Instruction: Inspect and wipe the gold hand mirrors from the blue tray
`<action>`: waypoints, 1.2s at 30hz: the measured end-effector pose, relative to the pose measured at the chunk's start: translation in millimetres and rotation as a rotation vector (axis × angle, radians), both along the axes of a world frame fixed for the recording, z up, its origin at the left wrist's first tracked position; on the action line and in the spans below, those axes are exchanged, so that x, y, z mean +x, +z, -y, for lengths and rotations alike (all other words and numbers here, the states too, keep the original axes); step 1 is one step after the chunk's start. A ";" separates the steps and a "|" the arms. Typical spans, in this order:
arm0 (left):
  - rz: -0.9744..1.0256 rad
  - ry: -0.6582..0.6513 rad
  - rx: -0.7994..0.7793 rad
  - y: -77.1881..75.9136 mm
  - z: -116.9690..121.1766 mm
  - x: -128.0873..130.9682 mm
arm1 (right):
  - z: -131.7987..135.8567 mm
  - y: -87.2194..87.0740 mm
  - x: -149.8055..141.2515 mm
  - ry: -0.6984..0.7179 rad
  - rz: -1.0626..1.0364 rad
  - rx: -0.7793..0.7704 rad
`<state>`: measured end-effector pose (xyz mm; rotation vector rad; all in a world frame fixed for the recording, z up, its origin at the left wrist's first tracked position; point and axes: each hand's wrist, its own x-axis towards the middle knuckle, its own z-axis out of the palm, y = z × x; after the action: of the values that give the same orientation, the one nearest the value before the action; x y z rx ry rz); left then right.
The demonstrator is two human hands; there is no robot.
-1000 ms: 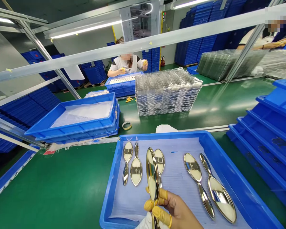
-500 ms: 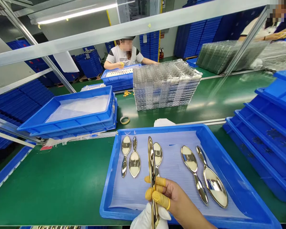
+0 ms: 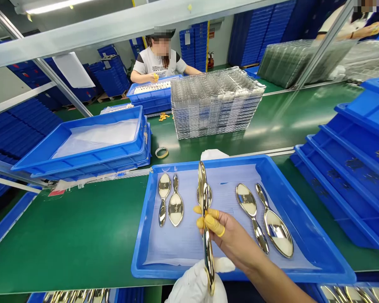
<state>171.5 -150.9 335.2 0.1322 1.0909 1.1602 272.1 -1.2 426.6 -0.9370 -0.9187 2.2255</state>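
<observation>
My right hand [image 3: 227,233], with yellow finger cots on the fingertips, pinches a shiny gold spoon-shaped part [image 3: 205,219] held edge-on and upright over the blue tray [image 3: 142,235]. My left hand [image 3: 194,286], in a white glove, sits at the part's lower end and touches it. On the tray's white liner lie two gold parts [image 3: 169,202] at the left, one more [image 3: 209,194] behind the held part, and two larger ones [image 3: 265,221] at the right.
The tray rests on a green belt [image 3: 82,235]. Stacked blue trays [image 3: 88,143] stand at back left, more blue trays [image 3: 353,168] at right. A stack of clear blister trays [image 3: 214,105], a tape roll [image 3: 161,152] and a seated person [image 3: 158,63] lie beyond.
The view has tilted down, so everything sits higher in frame. My right hand has lifted the gold part further over the tray, and more of my gloved left hand shows at its lower end.
</observation>
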 end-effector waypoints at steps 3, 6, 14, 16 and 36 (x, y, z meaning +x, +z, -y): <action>0.096 -0.094 0.085 38.9 -10.8 2.8 | -8.6 1.8 -2.6 -0.033 -0.042 -0.020; 0.216 -0.129 0.173 67.4 -19.1 5.4 | -14.7 3.3 -5.4 -0.054 -0.057 -0.037; 0.285 -0.242 0.304 61.7 -19.0 -3.4 | -22.8 1.4 -8.5 -0.044 -0.049 -0.006; 0.300 -0.265 0.352 52.4 -18.6 -3.0 | -25.0 2.4 -8.6 -0.017 -0.057 0.017; -0.034 -0.220 0.442 59.9 -31.7 -0.6 | -36.8 -3.9 -13.0 -0.045 0.054 -0.076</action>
<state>170.9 -119.2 395.1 0.6037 0.8115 1.1852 259.1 35.6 422.7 -1.0467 -0.8328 2.2202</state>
